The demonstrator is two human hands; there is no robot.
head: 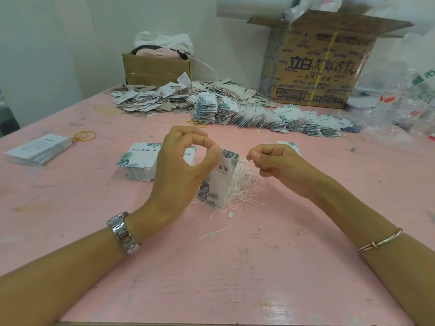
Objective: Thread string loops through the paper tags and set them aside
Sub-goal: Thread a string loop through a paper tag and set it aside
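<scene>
We hold one paper tag (220,178) in our left hand (182,165), just above the pink table (235,267). The thumb and forefinger pinch the tag's upper left edge, and the other fingers (188,131) arch loosely above it. The tag hangs tilted, its leaf-printed face towards us and its lower end just over the loose heap of white string loops (243,184).

Our right hand (276,161) sits just beside the tag's upper right corner without touching it. Its fingers are curled in, with thumb and forefinger tips pressed together. Any string caught between them is too fine to make out.

A neat stack of unthreaded tags (141,161) lies behind our left hand. Further back, threaded tags (270,118) lie in an overlapping row, with a looser pile (160,97) beyond them. At far left sit a stack of white cards (38,149) and yellow rubber bands (84,135). A large printed cardboard box (317,67) and a smaller box (155,67) stand at the back of the table.
</scene>
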